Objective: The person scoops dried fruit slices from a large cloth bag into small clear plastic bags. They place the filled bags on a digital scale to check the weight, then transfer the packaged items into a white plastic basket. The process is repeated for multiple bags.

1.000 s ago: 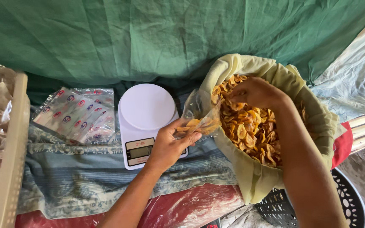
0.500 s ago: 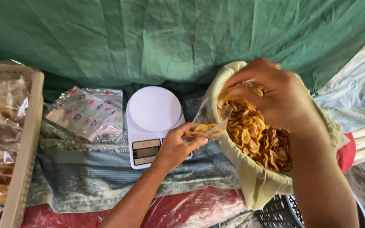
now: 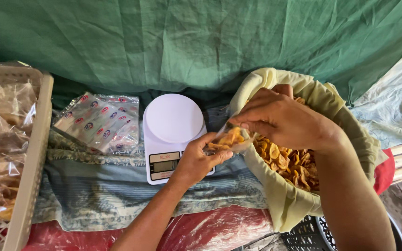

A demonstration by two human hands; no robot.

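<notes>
The left hand [image 3: 196,160] grips a small clear bag [image 3: 229,139] while the right hand [image 3: 282,118], fingers pinched on chips [image 3: 289,162], feeds it; chips may spill over the sack [image 3: 280,200] rim.

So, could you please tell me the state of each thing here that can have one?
small clear bag: open, partly filled with chips, held by left hand
right hand: at the bag's mouth
yellow cloth sack: open, holding chips
white scale: platform bare
basket: holds filled bags
</notes>
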